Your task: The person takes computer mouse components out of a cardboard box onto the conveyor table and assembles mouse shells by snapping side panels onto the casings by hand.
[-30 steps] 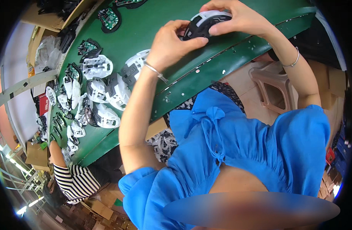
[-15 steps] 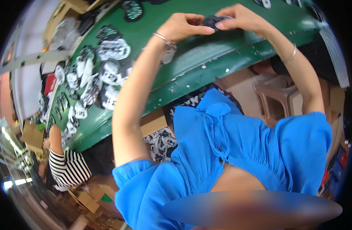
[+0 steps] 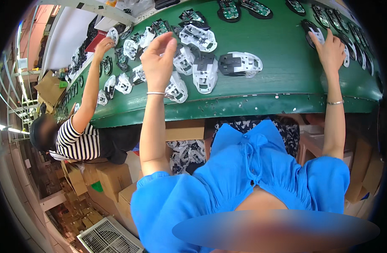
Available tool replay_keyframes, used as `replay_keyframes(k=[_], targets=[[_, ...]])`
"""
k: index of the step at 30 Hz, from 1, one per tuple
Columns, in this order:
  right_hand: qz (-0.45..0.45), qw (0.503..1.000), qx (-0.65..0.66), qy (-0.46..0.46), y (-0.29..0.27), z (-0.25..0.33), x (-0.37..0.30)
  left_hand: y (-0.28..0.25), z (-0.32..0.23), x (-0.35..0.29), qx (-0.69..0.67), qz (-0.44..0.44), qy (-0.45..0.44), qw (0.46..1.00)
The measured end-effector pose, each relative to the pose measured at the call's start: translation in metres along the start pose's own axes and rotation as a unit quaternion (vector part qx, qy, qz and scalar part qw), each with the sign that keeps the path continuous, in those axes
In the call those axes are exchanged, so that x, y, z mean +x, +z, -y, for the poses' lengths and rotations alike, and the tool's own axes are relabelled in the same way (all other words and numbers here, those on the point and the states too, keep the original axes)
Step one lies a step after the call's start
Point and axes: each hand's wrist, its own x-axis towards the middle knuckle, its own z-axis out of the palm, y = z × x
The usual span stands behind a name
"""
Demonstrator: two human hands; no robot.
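Observation:
My left hand point(image 3: 159, 63) is raised over the left side of the green workbench, fingers partly spread, with nothing visible in it. Around it lie white and black mouse shells point(image 3: 198, 37) and green circuit boards point(image 3: 161, 27), some partly hidden behind the hand. Farther right, my right hand point(image 3: 331, 52) has its thumb and fingers about a black and white mouse shell point(image 3: 313, 31), which rests on or just above the bench. Two more shells sit between my hands: one upright in view point(image 3: 205, 74), the other a sideways mouse shell point(image 3: 240, 64).
Mouse bases with circuit boards point(image 3: 229, 10) stand along the far side of the green bench point(image 3: 282, 63). Rows of similar parts fill its right end. At left, a co-worker in a striped top point(image 3: 81, 137) reaches over the bench. An open carton point(image 3: 186, 154) of white parts is below.
My hands have parted from the dark piece they held together; the left is now over the shells, the right at the far-right parts. The view has shifted, and the co-worker's arm now reaches forward.

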Motion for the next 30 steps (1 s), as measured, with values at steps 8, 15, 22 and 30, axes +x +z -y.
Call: replay_keyframes(k=[8,15,22,30], targets=[[0.179,0.765,0.558,-0.268,-0.029,0.185,0.018,0.069,-0.009,-0.019,0.151,0.149,0.277,0.937],[0.231,0.822,0.447,-0.265,-0.002,0.299,0.031,0.101,-0.031,-0.088,0.118,0.225,0.329,0.909],[0.365,0.641,0.661,-0.136,-0.017,0.198,0.054,0.079,-0.024,-0.076,0.039,0.192,0.262,0.945],[0.494,0.676,0.393,-0.38,-0.035,0.079,0.037,0.1,-0.011,-0.023,0.189,0.339,0.227,0.893]])
